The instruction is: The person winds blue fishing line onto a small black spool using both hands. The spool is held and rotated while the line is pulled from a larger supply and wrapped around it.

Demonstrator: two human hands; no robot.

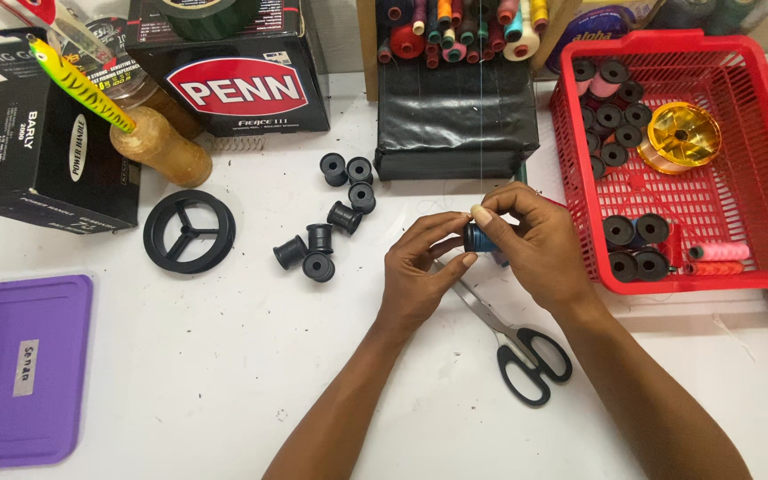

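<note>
Head view: left hand (420,267) and right hand (531,240) meet above the white surface (224,373), fingers of both closed on a small bobbin wound with blue thread (480,237). Black-handled scissors (513,342) lie just below the hands. Empty black bobbins (326,231) sit left; red basket (757,258) right.
</note>
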